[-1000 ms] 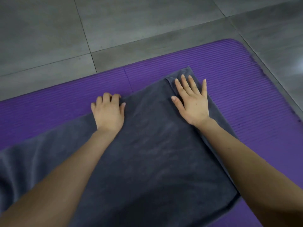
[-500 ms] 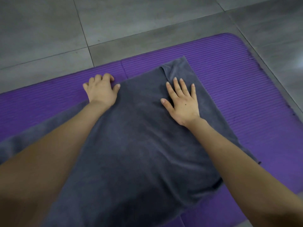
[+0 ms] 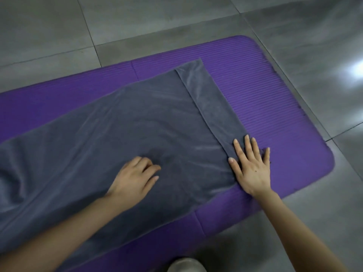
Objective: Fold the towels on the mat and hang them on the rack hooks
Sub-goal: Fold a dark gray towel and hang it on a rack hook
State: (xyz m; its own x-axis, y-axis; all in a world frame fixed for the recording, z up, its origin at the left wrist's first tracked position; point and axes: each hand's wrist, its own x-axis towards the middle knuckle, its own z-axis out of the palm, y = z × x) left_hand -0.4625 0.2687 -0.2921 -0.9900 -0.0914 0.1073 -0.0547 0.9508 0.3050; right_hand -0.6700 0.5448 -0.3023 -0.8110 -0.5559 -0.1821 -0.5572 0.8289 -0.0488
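Note:
A grey towel [image 3: 121, 122] lies spread on the purple mat [image 3: 265, 91], folded in two layers, with a strip of the lower layer showing along its right end. My right hand [image 3: 252, 166] presses flat, fingers spread, on the towel's near right corner. My left hand [image 3: 135, 176] rests on the middle of the towel near its front edge, its fingers loosely curled and holding nothing. No rack or hooks are in view.
Grey floor tiles [image 3: 157, 22] surround the mat on the far side, right and near side. A pale rounded shape [image 3: 186, 265], perhaps a knee, shows at the bottom edge. A bright light reflection [image 3: 355, 69] sits on the floor at right.
Both hands have slid from the towel's far edge toward me to its near edge. The right hand moved right onto the near right corner. The view has pulled back, showing more mat.

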